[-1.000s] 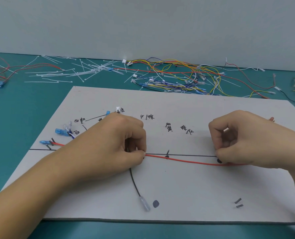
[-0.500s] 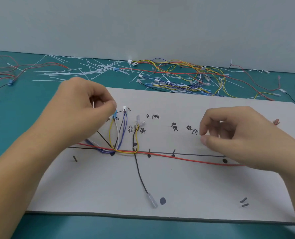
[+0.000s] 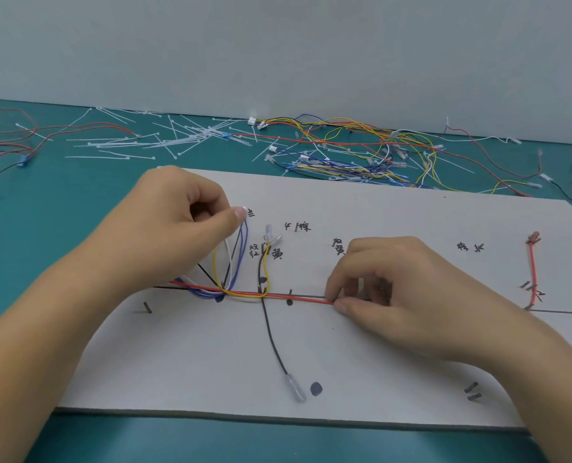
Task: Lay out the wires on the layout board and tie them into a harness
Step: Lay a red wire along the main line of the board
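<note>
Branch placement is being taken up: white connector now pinched by left hand, red wire by right hand.

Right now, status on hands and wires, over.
Left hand pinches top of blue wires. Right hand pinches red wire against layout board. Spare wires, cable ties behind board.

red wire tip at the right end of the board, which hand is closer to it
Right. The right hand is left of the red wire tip, pinching the red wire on the board. The left hand is far across it, holding a white plug.
</note>
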Available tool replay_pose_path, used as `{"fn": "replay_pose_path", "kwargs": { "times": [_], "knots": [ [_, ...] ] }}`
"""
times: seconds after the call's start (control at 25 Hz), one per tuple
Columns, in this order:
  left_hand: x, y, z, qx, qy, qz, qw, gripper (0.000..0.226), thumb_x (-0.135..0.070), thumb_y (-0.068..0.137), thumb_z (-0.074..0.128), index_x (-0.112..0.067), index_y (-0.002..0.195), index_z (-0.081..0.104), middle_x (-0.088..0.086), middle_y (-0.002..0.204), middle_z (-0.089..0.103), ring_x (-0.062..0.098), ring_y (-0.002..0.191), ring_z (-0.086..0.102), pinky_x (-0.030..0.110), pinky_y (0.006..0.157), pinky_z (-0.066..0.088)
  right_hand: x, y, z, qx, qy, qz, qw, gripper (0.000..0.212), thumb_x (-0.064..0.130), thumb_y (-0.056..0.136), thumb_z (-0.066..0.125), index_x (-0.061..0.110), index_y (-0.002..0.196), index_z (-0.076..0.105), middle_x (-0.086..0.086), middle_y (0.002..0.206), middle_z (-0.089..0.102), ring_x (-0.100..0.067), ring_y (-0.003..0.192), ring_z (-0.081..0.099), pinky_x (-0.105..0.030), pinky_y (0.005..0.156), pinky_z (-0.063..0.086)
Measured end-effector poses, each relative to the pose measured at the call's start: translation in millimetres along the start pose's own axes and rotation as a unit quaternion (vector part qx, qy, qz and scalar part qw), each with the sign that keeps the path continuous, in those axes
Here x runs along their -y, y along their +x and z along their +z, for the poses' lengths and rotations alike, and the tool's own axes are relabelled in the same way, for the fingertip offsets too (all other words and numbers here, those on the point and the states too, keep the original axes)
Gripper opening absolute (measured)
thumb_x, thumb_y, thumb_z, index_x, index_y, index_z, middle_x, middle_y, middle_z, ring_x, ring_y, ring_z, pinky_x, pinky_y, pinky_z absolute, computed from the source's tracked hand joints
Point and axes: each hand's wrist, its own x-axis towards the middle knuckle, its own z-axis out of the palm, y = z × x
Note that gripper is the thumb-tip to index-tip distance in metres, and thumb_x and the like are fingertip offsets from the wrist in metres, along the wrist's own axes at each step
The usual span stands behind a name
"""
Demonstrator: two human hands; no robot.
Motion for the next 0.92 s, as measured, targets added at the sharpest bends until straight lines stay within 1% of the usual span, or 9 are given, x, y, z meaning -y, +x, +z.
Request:
{"fn": "replay_pose_path", "kwargs": {
  "times": [0.08,0.16,0.24,0.36,0.48,0.56,0.68,0.84,0.92],
  "knots": [
    [0,-2,3,0.036,0.005,0.025,0.999,0.032,-0.035,0.091,0.068,-0.015,0.065,0.068,0.002,0.049,0.048,0.009,0.045,0.037,0.015,0.044,0.034,0,2,1,-0.001,-0.005,0.009,1.000,0.014,0.019,0.087,0.074,0.034,0.089,0.073,0.014,0.083,0.061,-0.007,0.075,0.059,-0.014,0.064,0.043],
    [1,-3,6,0.067,0.011,0.045,0.997,0.030,-0.033,0.091,0.069,-0.017,0.066,0.069,0.007,0.054,0.055,0.009,0.046,0.039,0.018,0.047,0.035,-1,2,1,-0.004,-0.004,0.021,1.000,0.016,0.019,0.088,0.074,0.035,0.090,0.071,0.016,0.086,0.063,-0.007,0.075,0.060,-0.015,0.063,0.044],
    [3,-4,8,0.078,0.012,0.058,0.995,0.029,-0.033,0.091,0.069,-0.018,0.066,0.069,0.008,0.056,0.057,0.009,0.047,0.040,0.020,0.047,0.036,-2,1,0,-0.003,0.001,0.025,1.000,0.018,0.019,0.089,0.073,0.036,0.091,0.071,0.017,0.087,0.064,-0.009,0.075,0.060,-0.015,0.062,0.045],
    [4,-4,10,0.082,0.009,0.073,0.994,0.026,-0.034,0.089,0.070,-0.022,0.067,0.069,0.004,0.055,0.058,0.008,0.048,0.043,0.021,0.048,0.038,-4,-1,-2,0.002,0.008,0.027,1.000,0.019,0.018,0.089,0.071,0.037,0.092,0.071,0.015,0.086,0.065,-0.010,0.073,0.060,-0.014,0.060,0.044],
    [4,-5,10,0.116,0.016,0.104,0.988,0.020,-0.037,0.089,0.071,-0.029,0.071,0.071,-0.006,0.061,0.061,0.010,0.055,0.050,0.016,0.050,0.037,-6,-2,-4,0.010,0.016,0.023,1.000,0.020,0.019,0.085,0.069,0.037,0.093,0.070,0.013,0.085,0.065,-0.011,0.070,0.059,-0.013,0.059,0.043],
    [1,-6,10,0.150,0.010,0.118,0.982,0.013,-0.041,0.084,0.067,-0.033,0.075,0.073,-0.010,0.066,0.063,0.011,0.058,0.052,0.015,0.051,0.037,-5,-3,-5,0.014,0.024,0.023,0.999,0.020,0.023,0.081,0.069,0.038,0.094,0.070,0.012,0.087,0.065,-0.012,0.068,0.059,-0.012,0.057,0.042],
    [-2,-9,12,0.164,-0.001,0.142,0.976,0.008,-0.045,0.080,0.070,-0.038,0.081,0.074,-0.011,0.071,0.063,0.010,0.064,0.054,0.012,0.053,0.037,-5,-2,-5,0.013,0.029,0.020,0.999,0.019,0.032,0.078,0.070,0.039,0.095,0.069,0.012,0.088,0.065,-0.013,0.068,0.060,-0.012,0.057,0.042],
    [-8,-16,20,0.184,0.011,0.182,0.966,0.017,-0.054,0.079,0.071,-0.040,0.089,0.072,-0.014,0.079,0.063,0.005,0.074,0.058,0.012,0.059,0.038,-7,-2,-3,0.004,0.028,0.015,0.999,0.018,0.036,0.078,0.071,0.039,0.096,0.070,0.012,0.089,0.064,-0.012,0.070,0.060,-0.012,0.058,0.042],
    [-10,-17,25,0.190,0.026,0.197,0.962,0.015,-0.051,0.079,0.071,-0.039,0.088,0.073,-0.016,0.078,0.060,0.001,0.074,0.056,0.011,0.061,0.037,-8,-1,-2,-0.002,0.029,0.018,0.999,0.016,0.035,0.079,0.072,0.038,0.095,0.070,0.013,0.088,0.064,-0.011,0.070,0.059,-0.012,0.059,0.042]
  ]
}}
